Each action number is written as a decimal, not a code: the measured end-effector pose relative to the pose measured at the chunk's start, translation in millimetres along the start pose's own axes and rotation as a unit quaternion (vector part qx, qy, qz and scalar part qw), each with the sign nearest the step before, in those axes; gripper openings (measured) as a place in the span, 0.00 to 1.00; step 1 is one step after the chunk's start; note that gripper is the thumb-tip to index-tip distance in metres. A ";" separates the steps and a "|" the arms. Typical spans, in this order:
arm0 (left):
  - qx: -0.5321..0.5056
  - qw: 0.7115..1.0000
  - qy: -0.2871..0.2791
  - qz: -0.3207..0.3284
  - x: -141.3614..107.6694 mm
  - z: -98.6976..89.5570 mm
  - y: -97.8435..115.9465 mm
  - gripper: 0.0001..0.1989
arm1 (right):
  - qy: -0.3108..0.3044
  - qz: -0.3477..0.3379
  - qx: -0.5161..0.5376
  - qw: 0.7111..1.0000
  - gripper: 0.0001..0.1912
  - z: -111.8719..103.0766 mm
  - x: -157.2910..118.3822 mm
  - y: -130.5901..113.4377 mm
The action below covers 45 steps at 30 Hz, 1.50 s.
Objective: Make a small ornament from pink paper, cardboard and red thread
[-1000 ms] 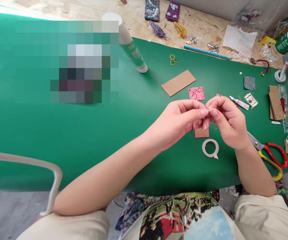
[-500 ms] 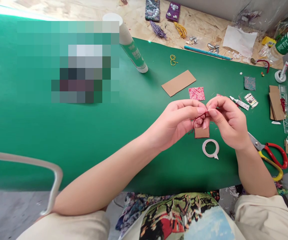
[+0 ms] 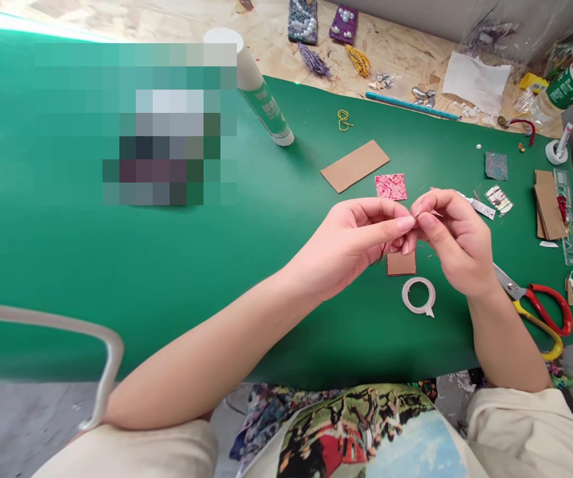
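Near the middle of the frame, just right of center, the fingers of both hands meet tip to tip above the worktop (image 3: 216, 265). The left hand (image 3: 353, 239) has thumb and forefinger clamped on a dark red cord (image 3: 382, 252), whose loose end shows below that hand; most of the rest is hidden by the fingers. The right hand (image 3: 460, 249) has its thumb and forefinger bent close around a tiny spot at the left fingertips, and I cannot tell whether they are closed on the cord.

Directly beneath the hands lies a red-edged cardboard square (image 3: 401, 264), with a roll of white tape (image 3: 406, 295) near it, lower down. Just above the hands is a pink patterned square (image 3: 390, 186); up and left of it, a cardboard rectangle (image 3: 354, 166). To the right of the hands lie a white tube (image 3: 483, 210), partly covered by the right hand, and a small clear packet (image 3: 499, 199).

Farther out, scissors (image 3: 515, 288) with red and yellow handles rest at lower right, cardboard strips (image 3: 549, 206) at the right edge, and a blue pencil (image 3: 413, 105) at upper right.
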State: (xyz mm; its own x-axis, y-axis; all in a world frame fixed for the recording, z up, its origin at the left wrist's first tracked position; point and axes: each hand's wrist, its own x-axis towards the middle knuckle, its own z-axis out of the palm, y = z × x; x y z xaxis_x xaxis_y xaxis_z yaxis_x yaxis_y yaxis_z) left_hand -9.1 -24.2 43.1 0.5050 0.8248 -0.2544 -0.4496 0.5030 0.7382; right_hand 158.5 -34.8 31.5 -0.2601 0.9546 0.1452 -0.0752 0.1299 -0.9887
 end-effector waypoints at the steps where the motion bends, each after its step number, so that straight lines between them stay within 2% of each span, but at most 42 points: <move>1: 0.000 1.000 0.000 0.000 0.1 0.0 -0.1 0.15 | -0.002 -0.001 0.000 1.000 0.10 0.0 0.3 -0.3; 9: 0.017 1.000 0.006 -0.007 0.6 -0.5 -1.5 0.16 | -0.011 0.003 -0.030 0.999 0.13 -2.4 1.7 -2.8; 14: 0.001 1.000 -0.008 -0.011 0.6 -1.0 -1.0 0.14 | -0.027 0.001 -0.003 1.000 0.12 -3.3 2.2 -2.5; 18: -0.008 1.000 -0.018 -0.007 0.6 -1.4 -0.1 0.11 | -0.017 0.018 -0.005 1.000 0.14 -2.3 1.5 -2.2; 36: -0.011 0.999 -0.022 -0.027 0.6 -1.3 0.2 0.12 | -0.040 0.013 0.005 0.999 0.09 -4.5 0.4 -2.2; 45: -0.016 0.999 -0.024 -0.027 0.8 -2.1 0.3 0.10 | -0.029 0.019 0.003 0.999 0.12 -2.7 1.7 -1.7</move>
State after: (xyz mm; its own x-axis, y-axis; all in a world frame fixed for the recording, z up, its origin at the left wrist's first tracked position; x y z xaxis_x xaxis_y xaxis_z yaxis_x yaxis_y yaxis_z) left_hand -10.4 -22.9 41.8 0.5639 0.7832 -0.2620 -0.4441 0.5551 0.7033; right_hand 160.8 -32.6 33.3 -0.3178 0.9418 0.1098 -0.0696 0.0923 -0.9933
